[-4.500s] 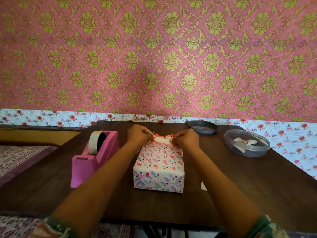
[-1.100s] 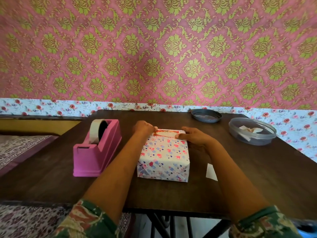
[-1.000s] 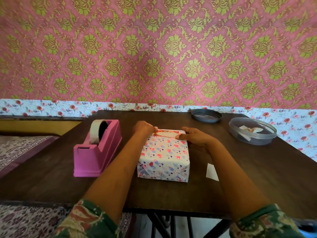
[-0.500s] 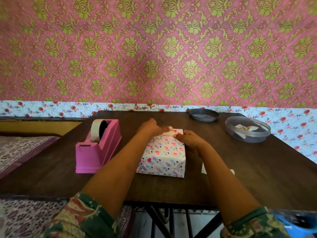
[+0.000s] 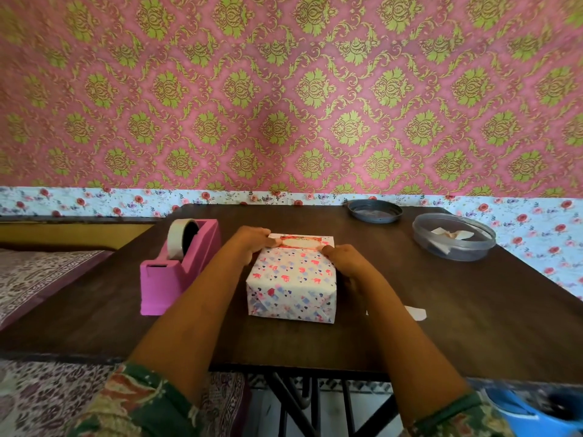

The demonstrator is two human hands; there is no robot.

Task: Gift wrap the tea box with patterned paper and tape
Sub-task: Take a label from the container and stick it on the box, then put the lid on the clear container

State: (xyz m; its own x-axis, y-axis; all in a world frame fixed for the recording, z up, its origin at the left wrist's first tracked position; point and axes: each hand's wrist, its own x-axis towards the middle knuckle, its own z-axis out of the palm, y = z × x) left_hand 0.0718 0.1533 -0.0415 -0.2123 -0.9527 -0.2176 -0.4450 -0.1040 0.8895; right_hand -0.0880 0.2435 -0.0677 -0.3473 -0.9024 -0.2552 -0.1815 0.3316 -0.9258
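Note:
The tea box (image 5: pixel 291 279) lies in the middle of the dark wooden table (image 5: pixel 441 310), covered in white paper with red and blue hearts. Its near end is folded closed. At the far end a red-and-white strip of the box shows past the paper's edge. My left hand (image 5: pixel 249 239) curls round the far left corner of the parcel. My right hand (image 5: pixel 344 260) grips the far right corner, fingers bent over the paper's edge. Fingertips of both hands are partly hidden behind the box. A pink tape dispenser (image 5: pixel 176 266) with a tape roll (image 5: pixel 178 238) stands just left of my left forearm.
A dark round lid (image 5: pixel 374 211) lies at the table's back edge. A clear round container (image 5: pixel 454 236) with paper scraps sits at the back right. A small white paper scrap (image 5: pixel 416 312) lies right of my right forearm. A patterned bedcover (image 5: pixel 38 272) is at the left.
My hands dropped from pinching a raised flap at the far end to holding the far corners. The parcel shifted slightly on the table, and my right hand slid closer to its top edge.

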